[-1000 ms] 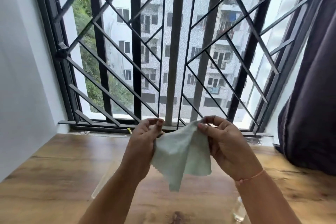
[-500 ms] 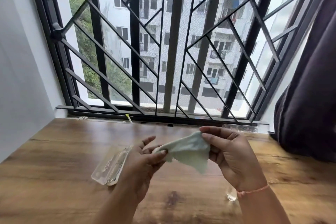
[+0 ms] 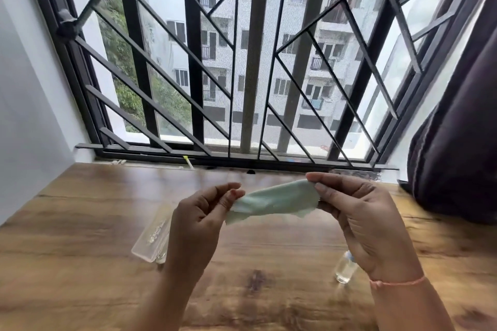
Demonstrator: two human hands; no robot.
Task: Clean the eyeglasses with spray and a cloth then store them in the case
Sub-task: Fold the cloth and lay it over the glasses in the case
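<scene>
Cloth pulled out flat between my hands, lowered over the table.

My left hand (image 3: 199, 220) and right hand (image 3: 360, 217) each pinch an end of the pale green cloth (image 3: 271, 201); it hung loose by the window a second ago, so wiping looks near. Spray bottle (image 3: 345, 267) lies under my right wrist, clear case (image 3: 153, 240) beside my left hand on the table (image 3: 80, 250). Eyeglasses: I can't see them.
</scene>
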